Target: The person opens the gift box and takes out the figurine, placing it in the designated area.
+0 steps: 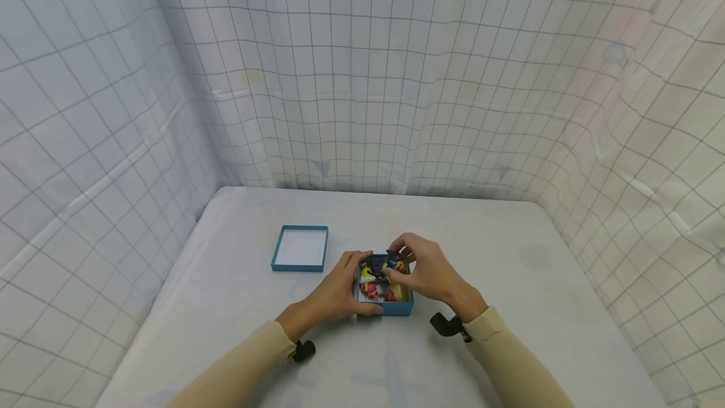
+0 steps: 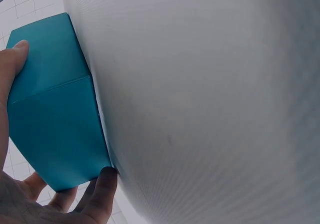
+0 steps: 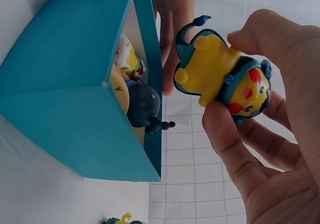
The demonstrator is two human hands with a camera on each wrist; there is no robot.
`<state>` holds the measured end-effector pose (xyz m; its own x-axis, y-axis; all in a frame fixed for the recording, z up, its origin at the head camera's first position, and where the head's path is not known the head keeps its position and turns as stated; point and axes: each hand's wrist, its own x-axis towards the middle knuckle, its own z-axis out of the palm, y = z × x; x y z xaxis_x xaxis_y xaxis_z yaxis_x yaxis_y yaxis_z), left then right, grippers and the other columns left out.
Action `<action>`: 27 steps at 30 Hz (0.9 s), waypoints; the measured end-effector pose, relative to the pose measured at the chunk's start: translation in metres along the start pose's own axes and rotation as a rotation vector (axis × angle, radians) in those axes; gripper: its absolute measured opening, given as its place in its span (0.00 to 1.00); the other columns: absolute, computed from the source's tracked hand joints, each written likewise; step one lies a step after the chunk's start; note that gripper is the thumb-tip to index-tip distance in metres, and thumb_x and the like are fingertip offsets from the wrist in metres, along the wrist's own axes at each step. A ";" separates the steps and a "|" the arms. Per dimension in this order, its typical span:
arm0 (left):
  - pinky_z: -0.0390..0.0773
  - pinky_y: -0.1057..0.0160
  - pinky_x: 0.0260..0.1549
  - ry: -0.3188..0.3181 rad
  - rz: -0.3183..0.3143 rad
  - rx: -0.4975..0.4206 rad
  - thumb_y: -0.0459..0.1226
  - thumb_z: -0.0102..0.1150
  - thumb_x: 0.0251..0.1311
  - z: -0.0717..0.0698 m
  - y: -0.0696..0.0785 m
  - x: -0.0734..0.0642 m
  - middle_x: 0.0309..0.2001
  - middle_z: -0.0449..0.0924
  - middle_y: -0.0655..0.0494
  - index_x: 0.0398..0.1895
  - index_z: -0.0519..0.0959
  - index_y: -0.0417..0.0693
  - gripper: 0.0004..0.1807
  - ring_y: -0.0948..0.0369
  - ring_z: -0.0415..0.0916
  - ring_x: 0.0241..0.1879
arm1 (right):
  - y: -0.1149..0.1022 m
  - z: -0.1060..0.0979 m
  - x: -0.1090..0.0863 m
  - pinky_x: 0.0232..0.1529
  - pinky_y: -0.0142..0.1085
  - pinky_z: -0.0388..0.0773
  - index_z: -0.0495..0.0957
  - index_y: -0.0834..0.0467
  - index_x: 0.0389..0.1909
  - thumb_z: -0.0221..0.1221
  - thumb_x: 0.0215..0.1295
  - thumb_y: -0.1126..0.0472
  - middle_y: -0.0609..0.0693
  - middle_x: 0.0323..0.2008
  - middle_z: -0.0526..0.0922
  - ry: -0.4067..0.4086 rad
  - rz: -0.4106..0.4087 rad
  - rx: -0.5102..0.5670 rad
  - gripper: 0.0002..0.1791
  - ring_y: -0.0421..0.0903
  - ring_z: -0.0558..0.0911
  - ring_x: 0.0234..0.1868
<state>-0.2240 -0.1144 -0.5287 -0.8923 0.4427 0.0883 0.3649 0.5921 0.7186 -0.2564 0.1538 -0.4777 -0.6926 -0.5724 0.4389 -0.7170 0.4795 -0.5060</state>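
Note:
A teal open-topped box (image 1: 396, 309) stands on the table, packed with several small colourful toy figurines (image 1: 370, 289). My left hand (image 1: 337, 288) grips it from the left side, thumb on the near wall and fingers round the far corner. Between thumb and fingers of my right hand (image 1: 425, 266) is a yellow figurine (image 3: 210, 66) with a dark teal hood, red cheeks and a curled tail, held just over the box's opening. In the right wrist view a dark round-headed figurine (image 3: 143, 104) shows inside the box, close to the rim. Walls and fingers hide much of the contents.
A shallow teal lid (image 1: 300, 267) with a white inside lies on the white table (image 1: 481, 357), left of and behind the box. White grid-patterned curtains (image 1: 362, 80) enclose the back and both sides. Another small yellow and dark piece (image 3: 122, 220) shows at the right wrist view's lower edge.

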 end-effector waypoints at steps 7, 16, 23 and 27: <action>0.78 0.35 0.81 -0.005 -0.013 -0.009 0.57 0.92 0.58 0.001 -0.001 0.000 0.85 0.65 0.42 0.94 0.60 0.50 0.68 0.45 0.75 0.79 | 0.001 -0.005 0.000 0.49 0.34 0.95 0.85 0.59 0.58 0.84 0.70 0.58 0.52 0.51 0.93 0.012 0.015 0.000 0.23 0.44 0.94 0.47; 0.79 0.34 0.81 -0.009 -0.020 -0.006 0.58 0.92 0.58 0.001 0.000 0.001 0.85 0.65 0.42 0.95 0.59 0.50 0.68 0.45 0.75 0.78 | 0.004 -0.010 -0.003 0.50 0.35 0.95 0.87 0.59 0.60 0.85 0.69 0.59 0.53 0.52 0.94 0.051 0.037 0.002 0.24 0.45 0.95 0.48; 0.78 0.34 0.81 -0.007 -0.024 -0.011 0.58 0.92 0.58 0.000 0.001 0.001 0.85 0.65 0.42 0.95 0.59 0.51 0.68 0.45 0.75 0.78 | 0.005 -0.014 -0.004 0.50 0.35 0.95 0.87 0.59 0.60 0.85 0.68 0.59 0.53 0.53 0.93 0.068 0.060 0.012 0.25 0.45 0.94 0.48; 0.79 0.34 0.81 -0.006 -0.025 -0.006 0.58 0.91 0.58 0.001 0.000 0.001 0.84 0.65 0.42 0.95 0.59 0.51 0.68 0.45 0.75 0.78 | 0.005 -0.017 -0.005 0.50 0.35 0.95 0.86 0.60 0.60 0.85 0.68 0.59 0.54 0.54 0.93 0.077 0.072 0.008 0.25 0.46 0.95 0.49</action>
<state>-0.2246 -0.1135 -0.5291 -0.8996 0.4318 0.0656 0.3404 0.5990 0.7248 -0.2579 0.1706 -0.4700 -0.7467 -0.4833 0.4569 -0.6645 0.5120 -0.5443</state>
